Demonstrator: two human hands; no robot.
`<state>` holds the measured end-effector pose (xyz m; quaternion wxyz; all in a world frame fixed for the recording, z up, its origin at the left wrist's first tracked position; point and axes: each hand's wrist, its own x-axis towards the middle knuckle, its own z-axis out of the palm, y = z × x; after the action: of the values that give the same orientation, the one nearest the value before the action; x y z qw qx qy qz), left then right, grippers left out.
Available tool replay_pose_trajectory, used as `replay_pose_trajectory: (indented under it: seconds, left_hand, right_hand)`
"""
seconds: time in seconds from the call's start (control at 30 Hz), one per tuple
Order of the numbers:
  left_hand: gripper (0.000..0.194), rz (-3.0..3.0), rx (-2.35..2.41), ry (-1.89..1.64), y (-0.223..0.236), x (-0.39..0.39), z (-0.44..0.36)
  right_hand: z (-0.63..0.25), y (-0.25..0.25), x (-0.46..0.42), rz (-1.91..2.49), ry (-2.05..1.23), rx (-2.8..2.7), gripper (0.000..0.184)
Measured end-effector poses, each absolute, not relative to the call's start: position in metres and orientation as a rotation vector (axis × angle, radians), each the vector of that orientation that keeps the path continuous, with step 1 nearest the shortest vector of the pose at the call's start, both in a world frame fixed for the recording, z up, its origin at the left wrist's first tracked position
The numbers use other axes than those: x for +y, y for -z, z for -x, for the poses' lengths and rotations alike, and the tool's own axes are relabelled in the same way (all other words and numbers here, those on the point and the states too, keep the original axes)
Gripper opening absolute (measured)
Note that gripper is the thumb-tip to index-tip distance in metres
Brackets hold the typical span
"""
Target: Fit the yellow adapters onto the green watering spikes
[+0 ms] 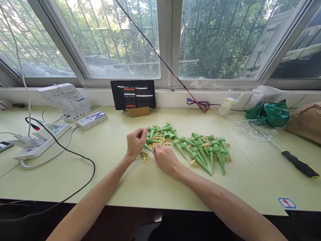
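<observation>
Windows [213,40] rise beyond the pale table [125,187]. Ahead and to the right lie heaped green spikes [199,149]. My left hand [136,143] curls, my right hand [166,158] bends low; whether either's fingers pinch anything, I can't tell. Between them one slim spike [148,147] slants, narrow end nearest my right fingertips.

Green spikes [212,160] and small yellow pieces [144,159] are strewn over the middle of the pale table [140,187]; a power strip [45,143] and stacked boxes [71,102] are set at the left, a cardboard stand [137,111] at the back, a black-handled screwdriver [299,164] at the right
</observation>
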<state>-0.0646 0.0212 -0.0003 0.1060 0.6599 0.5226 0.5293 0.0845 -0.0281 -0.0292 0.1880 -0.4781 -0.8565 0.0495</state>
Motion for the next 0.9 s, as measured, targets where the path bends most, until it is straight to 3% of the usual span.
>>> replay_pose_trajectory:
  seconds: [0.33,0.7,0.9]
  left_hand:
    - [0.033,-1.713,1.642,-1.77,-0.004,0.024,0.071]
    - [0.049,-1.444,1.207,-1.438,-0.003,0.026,0.063]
    - [0.042,-1.482,1.042,-1.279,-0.005,0.022,0.063]
  right_hand:
    - [-0.09,0.04,-0.022,1.25,-0.239,-2.075,0.018]
    - [-0.09,0.044,-0.018,1.082,-0.521,-1.745,0.018]
    - [-0.092,0.046,-0.014,1.096,-0.652,-1.655,0.021]
